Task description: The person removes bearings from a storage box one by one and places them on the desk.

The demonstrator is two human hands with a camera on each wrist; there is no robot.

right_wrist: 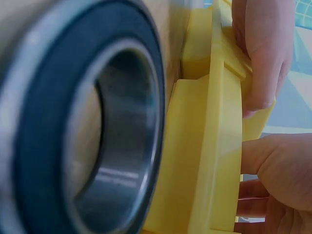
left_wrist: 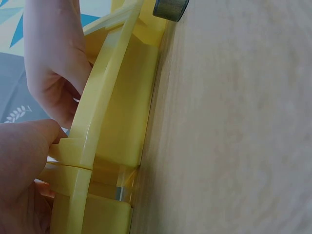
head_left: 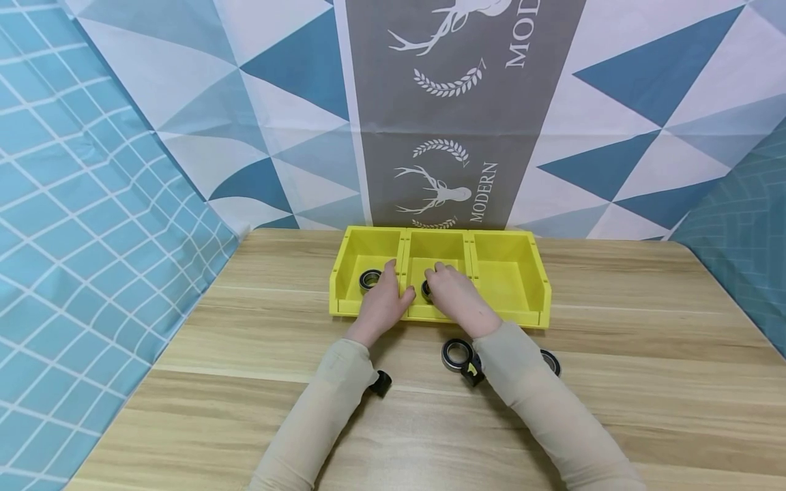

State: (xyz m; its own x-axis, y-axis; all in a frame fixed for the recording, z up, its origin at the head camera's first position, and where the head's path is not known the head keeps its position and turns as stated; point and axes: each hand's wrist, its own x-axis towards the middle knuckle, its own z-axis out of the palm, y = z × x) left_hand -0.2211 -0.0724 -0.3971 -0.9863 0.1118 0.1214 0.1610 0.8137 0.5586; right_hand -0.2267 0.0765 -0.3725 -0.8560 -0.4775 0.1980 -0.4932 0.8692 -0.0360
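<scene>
A yellow three-compartment bin (head_left: 512, 317) stands on the table. My left hand (head_left: 382, 300) straddles the divider between the left and middle compartments, thumb spread from the fingers; in the left wrist view its thumb touches the yellow edge. Beside it, a ball bearing (head_left: 370, 280) lies in the left compartment, partly covered by the hand. My right hand (head_left: 456, 296) reaches down into the middle compartment, fingers curled at another ball bearing (head_left: 425, 291), which it mostly hides. Behind the bin wall, the right hand's fingertips are hidden in the right wrist view.
On the wooden table (head_left: 276, 409), a ball bearing (head_left: 456, 354) lies in front of the bin beside the right wrist's black camera (head_left: 473, 373). Another bearing (head_left: 551, 363) is partly behind the right sleeve. Patterned cloth (head_left: 295, 136) hangs behind the bin.
</scene>
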